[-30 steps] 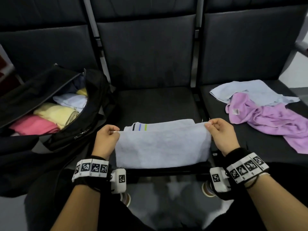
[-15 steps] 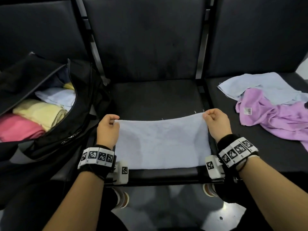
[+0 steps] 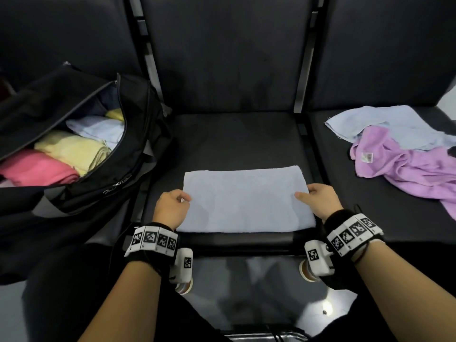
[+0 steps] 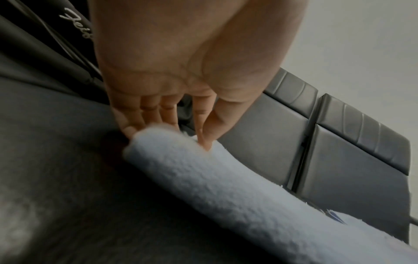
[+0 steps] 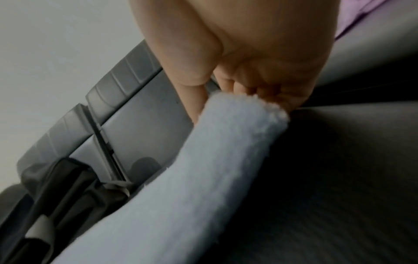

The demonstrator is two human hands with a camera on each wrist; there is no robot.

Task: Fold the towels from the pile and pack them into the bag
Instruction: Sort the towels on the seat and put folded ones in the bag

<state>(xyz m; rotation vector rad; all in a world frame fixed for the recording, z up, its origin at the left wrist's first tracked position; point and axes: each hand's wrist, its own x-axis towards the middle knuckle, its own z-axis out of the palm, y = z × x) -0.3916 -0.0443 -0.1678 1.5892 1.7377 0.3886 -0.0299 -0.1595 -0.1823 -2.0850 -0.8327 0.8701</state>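
The towel (image 3: 246, 201), pale blue, is now lying folded flat on the near part of the middle seat (image 3: 237, 134), where half a second ago its far edge was being held up and a second ago a striped layer was still showing beneath. The fold is judged to be just completed, so a further fold or the move to the bag is probably next.

Its left edge is being pinched by the left hand (image 3: 171, 208): in the left wrist view the fingers (image 4: 144, 116) are tucked under the edge and the thumb is pressed on top. Its right edge is being pinched likewise by the right hand (image 3: 318, 201), with fingers (image 5: 260, 89) curled below and thumb above. Both hands have been brought down from the far corners to the middle of the side edges.

The bag (image 3: 81, 134), black and unzipped, is standing on the left seat, just beside the towel's seat; folded pink, yellow and pale towels are already being held in it. On the right seat the pile (image 3: 404, 156) is lying well apart: a crumpled purple towel over a pale blue one, both unfolded, so the task is judged well advanced but unfinished.

The seats are dark, padded and joined in a row, with upright backs behind. A glossy grey floor is showing below the near edge.
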